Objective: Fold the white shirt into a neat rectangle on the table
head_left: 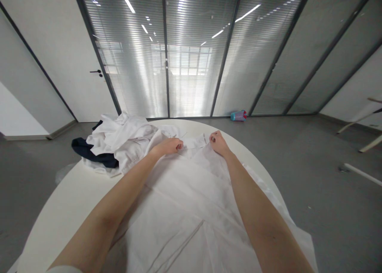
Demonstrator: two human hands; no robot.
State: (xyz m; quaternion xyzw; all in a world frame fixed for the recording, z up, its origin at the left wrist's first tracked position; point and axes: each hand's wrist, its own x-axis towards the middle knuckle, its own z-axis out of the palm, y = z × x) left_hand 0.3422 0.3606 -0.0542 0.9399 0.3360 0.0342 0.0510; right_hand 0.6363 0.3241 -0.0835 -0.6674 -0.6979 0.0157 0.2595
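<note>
A white shirt (191, 189) lies spread over the round table, its collar (195, 142) at the far end and its lower part reaching toward me. My left hand (169, 146) is closed on the shirt at the left side of the collar. On the collar's right side, my right hand (219, 143) pinches the cloth with curled fingers. Between the two hands the collar stretches out. Some creases run through the shirt's near part, and its right side hangs past the table edge.
A heap of white clothes (125, 135) with a dark navy piece (94, 151) sits at the table's (59, 217) left. On the grey floor beyond lies a blue-and-red cylindrical item (238, 116). Chair legs (362, 173) stand at right; a glass partition with blinds (191, 66) rises behind.
</note>
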